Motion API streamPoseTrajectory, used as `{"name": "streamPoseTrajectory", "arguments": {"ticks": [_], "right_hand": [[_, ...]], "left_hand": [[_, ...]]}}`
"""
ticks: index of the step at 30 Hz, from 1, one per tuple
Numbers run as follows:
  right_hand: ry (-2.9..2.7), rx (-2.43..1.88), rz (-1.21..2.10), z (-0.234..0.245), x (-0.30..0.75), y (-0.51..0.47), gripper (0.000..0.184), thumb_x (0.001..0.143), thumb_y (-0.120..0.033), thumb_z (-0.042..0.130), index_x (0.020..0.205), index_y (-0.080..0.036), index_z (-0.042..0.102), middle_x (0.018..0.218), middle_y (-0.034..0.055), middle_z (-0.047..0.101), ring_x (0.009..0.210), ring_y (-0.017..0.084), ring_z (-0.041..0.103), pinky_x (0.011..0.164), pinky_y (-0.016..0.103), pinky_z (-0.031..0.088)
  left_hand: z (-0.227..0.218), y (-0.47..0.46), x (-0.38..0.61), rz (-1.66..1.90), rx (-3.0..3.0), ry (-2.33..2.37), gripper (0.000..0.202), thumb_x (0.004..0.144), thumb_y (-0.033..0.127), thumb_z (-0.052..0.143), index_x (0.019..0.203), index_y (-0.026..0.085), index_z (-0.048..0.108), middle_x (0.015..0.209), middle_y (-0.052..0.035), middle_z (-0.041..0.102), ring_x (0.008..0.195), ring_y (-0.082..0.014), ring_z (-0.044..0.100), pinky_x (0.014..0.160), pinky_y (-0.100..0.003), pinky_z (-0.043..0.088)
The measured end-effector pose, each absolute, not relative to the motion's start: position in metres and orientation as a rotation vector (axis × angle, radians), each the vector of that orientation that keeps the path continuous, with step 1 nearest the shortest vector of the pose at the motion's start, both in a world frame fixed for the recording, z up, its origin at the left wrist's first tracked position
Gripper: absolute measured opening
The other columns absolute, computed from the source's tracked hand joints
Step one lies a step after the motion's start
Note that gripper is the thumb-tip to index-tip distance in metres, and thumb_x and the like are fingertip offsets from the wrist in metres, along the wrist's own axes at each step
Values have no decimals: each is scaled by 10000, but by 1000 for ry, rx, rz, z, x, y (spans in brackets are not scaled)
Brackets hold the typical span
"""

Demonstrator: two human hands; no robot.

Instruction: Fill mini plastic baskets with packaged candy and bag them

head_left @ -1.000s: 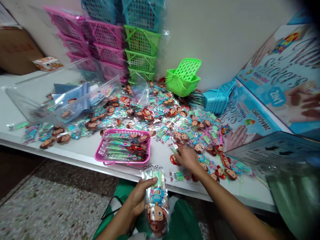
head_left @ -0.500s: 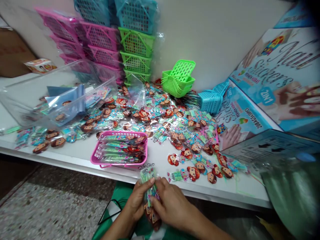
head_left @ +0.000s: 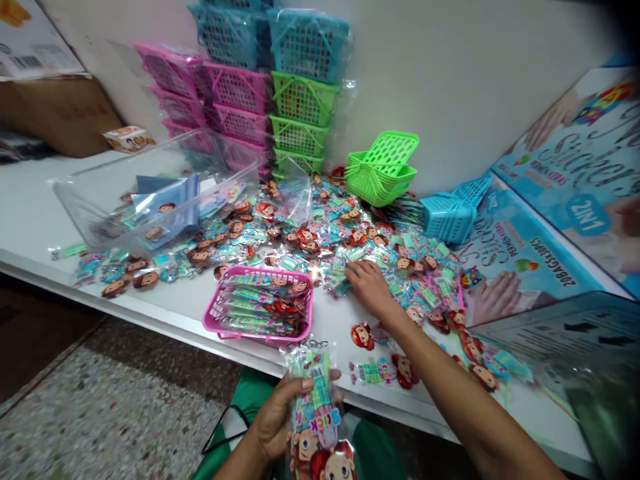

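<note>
- Counting from the middle of the view, near six o'clock, the left hand [head_left: 277, 413] grips a bunch of shiny packets [head_left: 320, 420], thumb on top. Doll heads are at the low end.
- Near four o'clock, the right hand [head_left: 370, 287] is at the edge of a big pile of packets [head_left: 307, 238] on the white table [head_left: 330, 317]. Its fingers are bent down; I can't see if they pinch one.
- Near eight o'clock, a pink basket [head_left: 215, 325] holds more packets [head_left: 263, 307].
- At two o'clock, green baskets [head_left: 377, 180] sit behind the pile.
- At nine o'clock is a clear tub [head_left: 80, 213].
</note>
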State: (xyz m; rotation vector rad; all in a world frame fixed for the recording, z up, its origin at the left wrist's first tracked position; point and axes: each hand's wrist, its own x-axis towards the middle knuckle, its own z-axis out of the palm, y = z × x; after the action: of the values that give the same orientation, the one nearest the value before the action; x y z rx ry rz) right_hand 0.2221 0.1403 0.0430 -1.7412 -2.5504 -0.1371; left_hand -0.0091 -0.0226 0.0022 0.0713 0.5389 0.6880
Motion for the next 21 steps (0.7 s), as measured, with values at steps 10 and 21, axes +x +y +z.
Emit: {"name": "streamPoseTrajectory", "arguments": {"ticks": [10, 21], "right_hand": [[-1753, -1469, 1390, 48, 173, -39, 251, 924, -320, 394, 1123, -218, 506, 849, 1, 651, 749, 149, 613, 675, 247, 467], [-2119, -2302, -31, 21, 275, 40, 465, 875, -432, 493, 1234, -138, 511, 1130, 151, 590, 1063, 284, 512, 869, 363, 382]], "left_hand": [[-4, -24, 0, 635, -73, 568, 431, 718, 188, 622, 1131, 69, 601, 936, -140, 721, 947, -299, 658, 905, -418, 445], [2, -26, 1, 633, 89, 465, 517, 781, 154, 548, 1292, 120, 476, 1176, -180, 631, 1005, -316, 636, 774, -417, 517]]}}
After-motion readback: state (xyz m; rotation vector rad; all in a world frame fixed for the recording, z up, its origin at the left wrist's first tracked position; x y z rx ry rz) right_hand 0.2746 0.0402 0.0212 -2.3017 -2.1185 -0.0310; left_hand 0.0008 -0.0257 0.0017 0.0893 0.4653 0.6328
